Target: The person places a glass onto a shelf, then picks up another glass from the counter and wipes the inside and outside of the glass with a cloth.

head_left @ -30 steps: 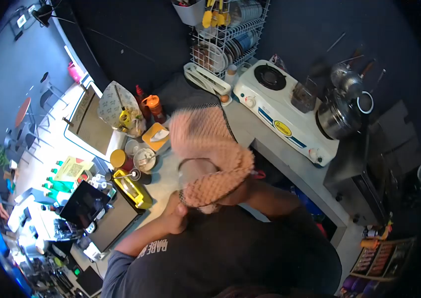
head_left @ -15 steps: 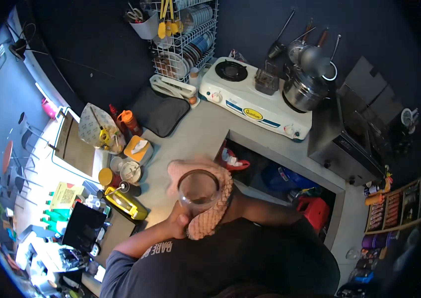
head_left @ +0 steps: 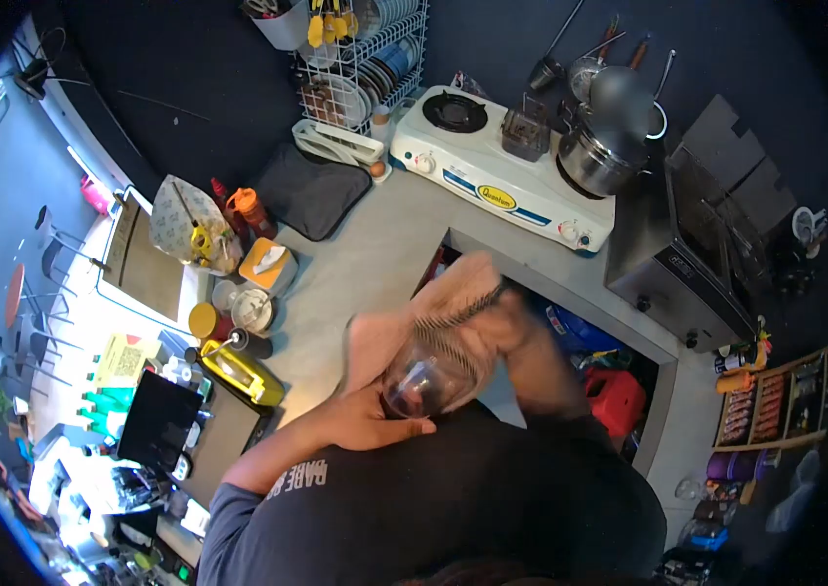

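Observation:
A clear, rounded glass vessel is tilted in front of my chest. My left hand wraps round its lower left side, thumb lying across the near end. A pink textured cloth drapes over the far side of the glass and flares out to the left and upward. My right hand, smeared by motion, grips the cloth at the glass's right side. Part of the glass is hidden under the cloth.
A white two-burner stove stands along the back with a steel pot. Nearer left are a yellow oil bottle, a tissue box and jars. The counter has a rectangular opening holding a red container. An oven stands right.
The glass has tipped from mouth-up and shifted slightly right. My right hand has swung up and right with the cloth, which now spreads farther over the glass.

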The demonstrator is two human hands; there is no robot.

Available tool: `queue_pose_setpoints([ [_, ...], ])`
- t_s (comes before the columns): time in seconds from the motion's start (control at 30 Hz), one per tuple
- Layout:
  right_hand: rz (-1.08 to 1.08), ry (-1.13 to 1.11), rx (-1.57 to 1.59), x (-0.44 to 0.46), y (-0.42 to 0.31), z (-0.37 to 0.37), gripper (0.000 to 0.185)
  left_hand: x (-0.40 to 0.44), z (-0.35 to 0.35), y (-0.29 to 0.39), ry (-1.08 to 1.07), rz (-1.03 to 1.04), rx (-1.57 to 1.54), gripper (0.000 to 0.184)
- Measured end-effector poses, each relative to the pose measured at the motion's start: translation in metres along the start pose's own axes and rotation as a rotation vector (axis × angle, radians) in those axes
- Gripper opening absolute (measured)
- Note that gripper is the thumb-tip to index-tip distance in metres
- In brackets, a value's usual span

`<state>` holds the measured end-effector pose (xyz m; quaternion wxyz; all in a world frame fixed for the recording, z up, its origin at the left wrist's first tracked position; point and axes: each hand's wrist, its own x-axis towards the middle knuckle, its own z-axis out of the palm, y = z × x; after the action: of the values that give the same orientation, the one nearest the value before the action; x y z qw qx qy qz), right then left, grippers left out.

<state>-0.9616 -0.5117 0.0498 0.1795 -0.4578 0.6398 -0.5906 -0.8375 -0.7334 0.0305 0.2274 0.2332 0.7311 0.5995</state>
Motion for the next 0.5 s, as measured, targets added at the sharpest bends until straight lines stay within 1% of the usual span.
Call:
queue_pose_setpoints([
  [0.03,-0.033,-0.007,-0.191,-0.002,-0.013,-0.010,0.037,0.000,-0.001,0.010,0.038,-0.046,0.068,0.026],
  [0.07,-0.006,-0.108,-0.525,0.011,-0.040,-0.014,0.037,0.001,0.001,0.030,0.125,-0.119,0.020,0.026],
  [0.13,-0.131,-0.215,-0.822,0.020,-0.052,-0.011,0.040,0.005,0.001,0.018,0.101,-0.069,-0.059,0.025],
  [0.17,-0.178,-0.262,-0.886,0.022,-0.053,-0.001,0.040,0.007,0.000,0.015,0.092,-0.043,-0.096,0.025],
  [0.2,-0.214,-0.289,-0.892,0.021,-0.051,0.009,0.040,0.010,0.001,0.016,0.157,0.076,0.009,0.025],
  [0.23,-0.219,-0.296,-0.813,0.017,-0.050,0.018,0.041,0.013,0.003,0.017,0.222,0.193,0.113,0.025],
  [0.3,-0.181,-0.287,-0.586,0.006,-0.045,0.022,0.042,0.011,0.005,0.017,0.272,0.228,0.027,0.026],
  [0.37,-0.121,-0.196,-0.354,-0.001,-0.036,0.022,0.043,0.003,0.008,0.015,0.244,0.078,-0.352,0.027],
  [0.4,-0.108,-0.143,-0.291,-0.001,-0.031,0.029,0.044,-0.004,0.005,-0.003,0.244,0.097,-0.184,0.023],
  [0.5,-0.116,-0.021,-0.233,0.003,-0.016,0.077,0.045,-0.025,0.014,-0.032,0.528,0.067,-0.263,0.022],
])
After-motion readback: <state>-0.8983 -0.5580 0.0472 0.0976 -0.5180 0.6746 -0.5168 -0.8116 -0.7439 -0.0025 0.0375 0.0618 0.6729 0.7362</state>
